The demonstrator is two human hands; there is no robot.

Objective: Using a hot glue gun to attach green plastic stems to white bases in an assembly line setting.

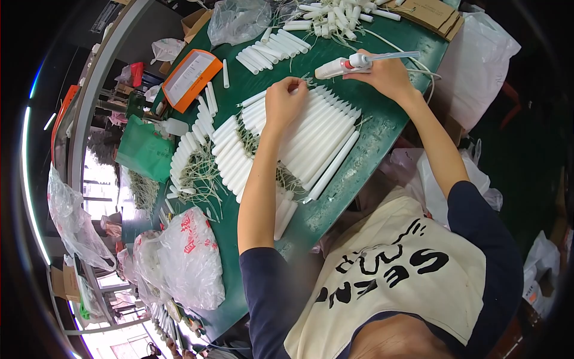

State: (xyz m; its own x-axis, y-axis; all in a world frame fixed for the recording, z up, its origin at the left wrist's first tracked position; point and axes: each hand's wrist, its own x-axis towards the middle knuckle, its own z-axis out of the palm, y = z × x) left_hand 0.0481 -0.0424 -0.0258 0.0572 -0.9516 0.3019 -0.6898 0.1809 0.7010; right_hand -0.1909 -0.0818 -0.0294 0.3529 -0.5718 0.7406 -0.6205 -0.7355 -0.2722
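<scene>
Smooth white tubes (311, 128) under left hand (284, 105), side by side

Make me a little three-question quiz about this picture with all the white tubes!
1. True or false: the right hand holds a glue gun.
2. What does the left hand rest on? A) the orange tray B) the row of white tubes C) a plastic bag
3. What colour is the table?

Key
1. True.
2. B.
3. Green.
</scene>
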